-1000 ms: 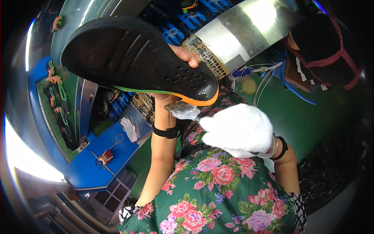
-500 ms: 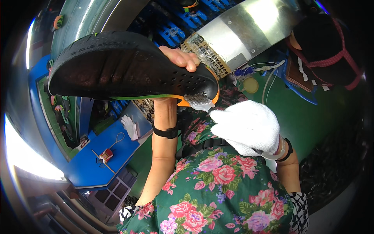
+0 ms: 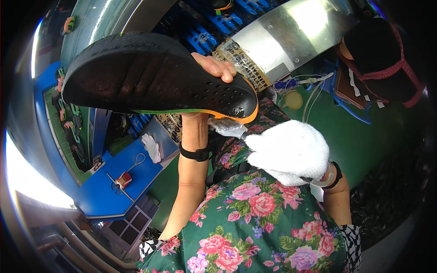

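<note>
Shoe sole: the black shoe sole (image 3: 132, 75) hangs in the air in front of the chest, its inner face toward the camera, the broad toe end to the left and the heel to the right.
Edge: green runs along the near side of the middle and turns to orange around the heel.
Heel: rows of small holes cover it, and a glossy wet-looking patch (image 3: 238, 110) shines near its tip.
Left hand: the bare left hand (image 3: 216, 68) grasps the sole from behind; fingers curl over the far edge beside the holes, while the palm is hidden.
Sole in that grip: the toe end reaches far out left of the fingers, and the heel tip sticks out a shorter way to their right.
Brush: the brush (image 3: 231, 129) points left, its grey-brown bristles just beside the orange rim below the heel; whether they touch it, I cannot tell.
Right hand: the right hand (image 3: 291, 152), in a white glove, is closed around the brush's dark handle, below and right of the heel.
Apron: a green floral apron (image 3: 255, 227) fills the lower middle.
Blue table: at lower left, the blue table (image 3: 102, 195) bears a small red container (image 3: 123, 180) and, near its far corner, a loose white glove (image 3: 151, 148).
Co-worker: a person in black (image 3: 373, 57) is at upper right, well apart from both hands.
</note>
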Demonstrator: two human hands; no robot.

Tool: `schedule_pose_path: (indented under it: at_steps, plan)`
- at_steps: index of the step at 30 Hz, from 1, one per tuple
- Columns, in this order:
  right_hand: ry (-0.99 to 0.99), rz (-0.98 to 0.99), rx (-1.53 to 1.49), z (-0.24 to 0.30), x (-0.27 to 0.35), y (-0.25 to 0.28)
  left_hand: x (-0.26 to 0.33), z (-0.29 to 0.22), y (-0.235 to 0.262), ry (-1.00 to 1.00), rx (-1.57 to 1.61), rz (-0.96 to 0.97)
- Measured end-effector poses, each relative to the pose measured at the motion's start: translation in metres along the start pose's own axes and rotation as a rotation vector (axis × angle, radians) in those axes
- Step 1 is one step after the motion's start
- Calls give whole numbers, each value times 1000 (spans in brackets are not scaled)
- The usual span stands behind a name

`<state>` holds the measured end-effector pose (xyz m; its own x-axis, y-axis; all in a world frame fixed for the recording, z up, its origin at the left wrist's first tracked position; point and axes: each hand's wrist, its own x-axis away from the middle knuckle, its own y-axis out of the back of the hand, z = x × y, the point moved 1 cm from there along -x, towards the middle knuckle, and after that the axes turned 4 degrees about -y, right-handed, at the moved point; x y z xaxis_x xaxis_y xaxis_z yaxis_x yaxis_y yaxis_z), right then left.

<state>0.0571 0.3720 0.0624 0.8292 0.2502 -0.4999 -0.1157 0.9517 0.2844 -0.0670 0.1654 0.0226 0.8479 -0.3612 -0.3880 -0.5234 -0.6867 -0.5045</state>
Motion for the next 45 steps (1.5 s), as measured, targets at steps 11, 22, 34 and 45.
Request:
schedule_pose_path:
  at_steps: [11, 22, 34, 45]
  plan:
    - [-19, 37, -6, -4, 6, 1, -7, 3, 1, 4, 116, 5]
    - [-43, 3, 71, -4, -5, 7, -4, 5, 4, -3, 118, -18]
    - [-139, 24, -128, -11, -12, 19, 2, 7, 11, 91, 96, 54]
    - [-58, -45, 20, -17, -9, 9, -5, 5, -1, 261, 108, 103]
